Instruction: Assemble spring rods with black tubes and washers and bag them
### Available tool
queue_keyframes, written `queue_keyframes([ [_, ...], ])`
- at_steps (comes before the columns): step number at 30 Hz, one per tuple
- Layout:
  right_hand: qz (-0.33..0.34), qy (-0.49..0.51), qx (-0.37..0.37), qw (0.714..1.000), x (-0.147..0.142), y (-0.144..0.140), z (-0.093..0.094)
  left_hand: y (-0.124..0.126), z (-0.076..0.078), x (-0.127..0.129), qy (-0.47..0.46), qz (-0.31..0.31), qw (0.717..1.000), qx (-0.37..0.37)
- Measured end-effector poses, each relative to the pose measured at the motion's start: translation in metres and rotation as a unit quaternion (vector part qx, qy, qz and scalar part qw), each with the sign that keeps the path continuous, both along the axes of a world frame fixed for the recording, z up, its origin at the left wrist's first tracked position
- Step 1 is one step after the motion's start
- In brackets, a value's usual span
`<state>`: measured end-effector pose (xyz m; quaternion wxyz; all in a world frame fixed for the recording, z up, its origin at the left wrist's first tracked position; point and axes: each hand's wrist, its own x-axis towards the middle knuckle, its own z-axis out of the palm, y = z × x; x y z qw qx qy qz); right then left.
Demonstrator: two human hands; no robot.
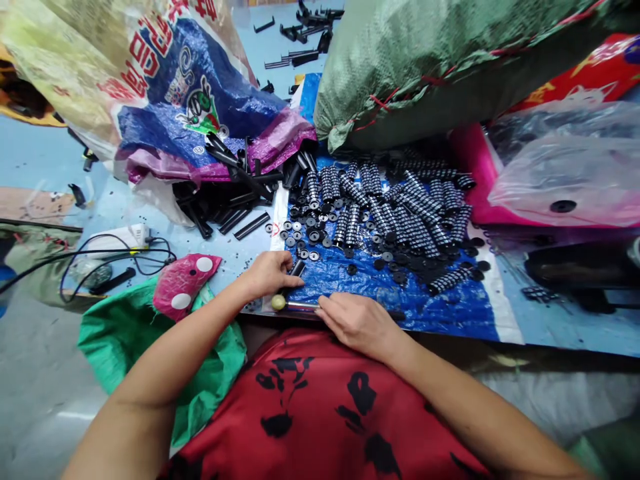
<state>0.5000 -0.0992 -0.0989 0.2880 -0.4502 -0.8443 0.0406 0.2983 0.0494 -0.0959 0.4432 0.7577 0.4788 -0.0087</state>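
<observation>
My left hand [269,275] is closed at the table's front edge, its fingers pinching a short black tube [299,268]. To its right, my right hand [356,321] grips a thin shiny metal rod [301,306]. A yellowish ball [279,303] caps the rod's left end, just below my left hand. Beyond the hands, black-and-white checked rollers [413,230] lie in a heap on a blue plastic sheet [325,275]. Small black discs with centre holes [314,236] are scattered beside them. Plain black tubes [251,226] spill from a printed sack at the left.
The printed sack [165,87] stands at the back left, and a bulging green woven sack [425,60] at the back right. A pink bin [477,177] holding clear plastic borders the rollers. Cables [75,257] and a pink pouch [183,287] lie at the left.
</observation>
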Motion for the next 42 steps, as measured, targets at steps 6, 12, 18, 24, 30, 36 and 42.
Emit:
queue_keyframes([
  [6,-0.033,0.049,0.037,0.998,0.035,-0.009,-0.009,-0.011,0.049,-0.051,0.047,-0.078,0.996,0.021],
  [12,-0.176,-0.063,0.039,0.982,0.073,-0.002,-0.026,-0.004,0.094,-0.141,0.119,-0.164,0.958,-0.204],
  [18,-0.162,-0.093,0.089,0.978,0.080,0.055,-0.018,0.030,0.060,-0.068,0.143,0.053,0.955,0.255],
  [24,-0.092,-0.232,0.095,0.964,0.084,0.100,-0.010,0.078,0.021,-0.036,0.282,-0.068,0.896,0.335],
  [30,-0.017,-0.242,0.066,0.968,0.095,0.114,-0.002,0.066,0.021,-0.051,0.005,0.141,0.952,0.270],
  [36,-0.044,0.162,-0.044,0.985,0.081,0.073,0.001,0.007,0.034,-0.036,-0.369,0.423,0.827,-0.028],
  [42,-0.132,0.707,-0.435,0.542,0.017,0.046,0.002,-0.042,0.024,0.006,-0.401,0.365,0.828,-0.142],
])
